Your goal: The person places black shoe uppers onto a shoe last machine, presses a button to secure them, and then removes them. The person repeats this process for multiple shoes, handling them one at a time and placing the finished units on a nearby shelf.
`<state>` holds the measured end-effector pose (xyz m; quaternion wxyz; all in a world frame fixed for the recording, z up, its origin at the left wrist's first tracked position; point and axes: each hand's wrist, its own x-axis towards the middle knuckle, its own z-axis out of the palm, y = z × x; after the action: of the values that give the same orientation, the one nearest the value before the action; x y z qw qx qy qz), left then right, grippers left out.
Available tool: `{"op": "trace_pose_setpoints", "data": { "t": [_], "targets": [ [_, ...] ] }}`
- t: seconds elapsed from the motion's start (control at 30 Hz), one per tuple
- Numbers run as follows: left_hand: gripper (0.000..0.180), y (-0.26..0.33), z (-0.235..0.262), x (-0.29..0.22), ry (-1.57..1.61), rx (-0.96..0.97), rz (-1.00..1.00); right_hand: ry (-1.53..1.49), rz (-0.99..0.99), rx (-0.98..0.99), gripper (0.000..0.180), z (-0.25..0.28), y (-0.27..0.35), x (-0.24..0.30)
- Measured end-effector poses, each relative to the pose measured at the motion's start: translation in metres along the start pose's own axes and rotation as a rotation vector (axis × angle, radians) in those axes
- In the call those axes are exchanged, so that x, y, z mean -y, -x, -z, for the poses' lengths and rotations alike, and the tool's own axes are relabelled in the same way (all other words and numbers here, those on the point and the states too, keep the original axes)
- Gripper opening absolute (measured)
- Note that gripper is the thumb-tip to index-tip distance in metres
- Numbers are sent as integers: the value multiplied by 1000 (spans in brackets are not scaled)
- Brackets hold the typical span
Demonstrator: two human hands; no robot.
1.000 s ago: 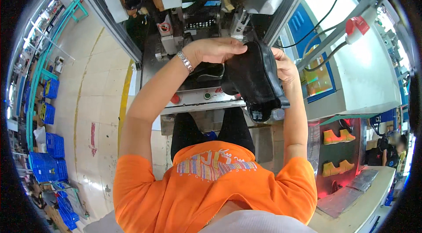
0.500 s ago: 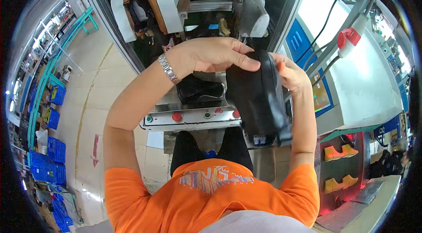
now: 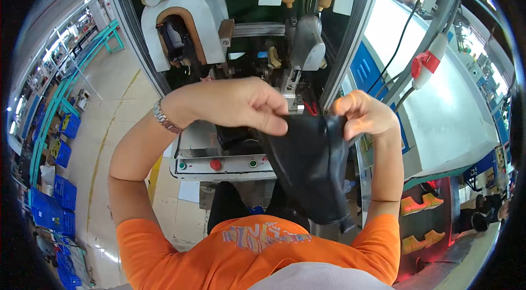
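Lifted higher and pulled closer to the camera than half a second back: black leather shoe upper [image 3: 312, 172], now held up in front of the chest rather than low against the machine. Both hands raised with it, the left swung across over the top edge.

Behind the fingers, large: grey shoe-lasting machine [image 3: 230, 43], white hood with a brown-lined opening up left, metal head piece just beyond the fingertips. Below the left fingers: pale control panel [image 3: 219, 165] with a red button between green ones. Well off to the right of the right fingers: white cabinet top [image 3: 438, 120], red-and-white plug [image 3: 426, 65] on a black cable.

Left hand [image 3: 241, 105]: fingers curled down, thumb and forefinger pinching the upper's top edge. Right hand [image 3: 361, 115]: fingers bunched into a loose fist, gripping the opposite top corner. Upper stretched between the two grips, hanging down toward the lap, clear of the machine.

By the look of it, still at the handling stage: upper apparently being spread or checked, not yet seated on the machine, nothing clamped. No last visible inside it.

Hard to make out: inside of the upper, its lower end lost against dark trousers; right fingertips tucked behind the leather; machine's working parts in shadow; orange shoe shapes [image 3: 419, 205] lower right, small and distorted near the rim.
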<state>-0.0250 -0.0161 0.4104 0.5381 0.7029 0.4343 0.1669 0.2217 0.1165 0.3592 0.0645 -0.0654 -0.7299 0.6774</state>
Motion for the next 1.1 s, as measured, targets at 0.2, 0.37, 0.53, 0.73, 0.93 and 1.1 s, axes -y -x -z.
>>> {"op": "trace_pose_setpoints", "data": {
  "t": [0.2, 0.37, 0.53, 0.73, 0.93, 1.1],
  "targets": [
    [17, -31, 39, 31, 173, -283, -328, -136, 227, -131, 37, 39, -18, -11],
    [22, -93, 74, 48, 523, -701, -353, -268, 429, -697, 40, 95, -66, -4],
    [22, -140, 102, 74, 872, -853, -464, -388, 441, -770, 28, 130, -111, -13],
    [17, -153, 79, 77, 926, -893, -369, -374, 350, -824, 25, 130, -107, -25],
    [41, -131, 47, 102, 564, -988, -86, -722, 182, -470, 41, 63, -67, -97],
    [62, -122, 14, 137, 125, -1052, -251, -1160, 290, -433, 44, 28, -81, -192]
  ]
}}
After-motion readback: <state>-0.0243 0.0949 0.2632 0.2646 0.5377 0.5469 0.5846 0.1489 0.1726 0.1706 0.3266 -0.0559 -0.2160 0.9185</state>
